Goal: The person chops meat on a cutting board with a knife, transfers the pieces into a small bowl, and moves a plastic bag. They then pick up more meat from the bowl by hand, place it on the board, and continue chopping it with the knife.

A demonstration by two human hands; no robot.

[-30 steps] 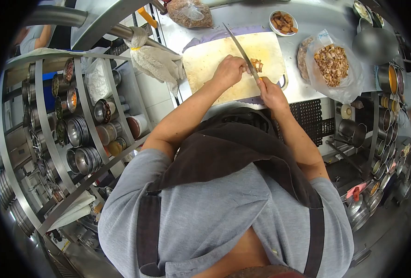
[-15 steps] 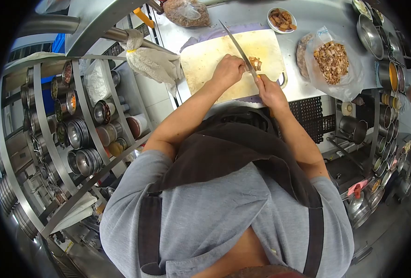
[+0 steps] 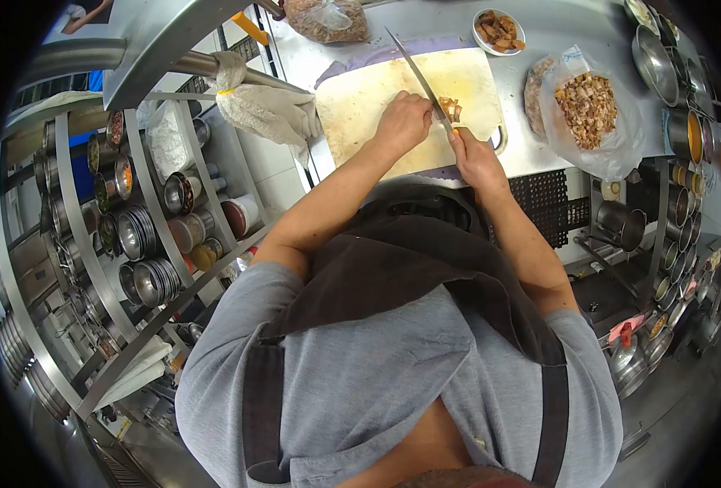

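Knife and curled fingers meet at the middle of the cutting board

Your metal worktop [image 3: 551,24] looks smooth and hard, so check that the cutting board [image 3: 352,110] sits firm before you press down. A purple cloth [image 3: 376,55] shows past its far edge; the board itself is pale, flat and stained yellow in places. Right of the board stands an open, thin clear plastic bag [image 3: 625,159], its crumpled mouth spread around small, brown, roughly cubed pieces [image 3: 585,106]. Beyond the board's far left corner lies a tied bag [image 3: 328,23] of brown bits.

The knife [image 3: 416,71], long, narrow and pointed, slants across the board, its tip past the far edge. Off the far right corner sits a round white bowl [image 3: 522,42] of larger, glossy brown chunks.

Your right hand [image 3: 478,160] grips the knife's handle at the board's near edge. Your left hand [image 3: 405,120] rests curled over the board, left of the blade; you cannot tell from here what its fingers hold. Tuck those fingertips back and guide the blade with the knuckles. Just right of the blade, on the board, lie a few glossy brown cut pieces [image 3: 450,107]; even strokes suit their small, blocky shape.
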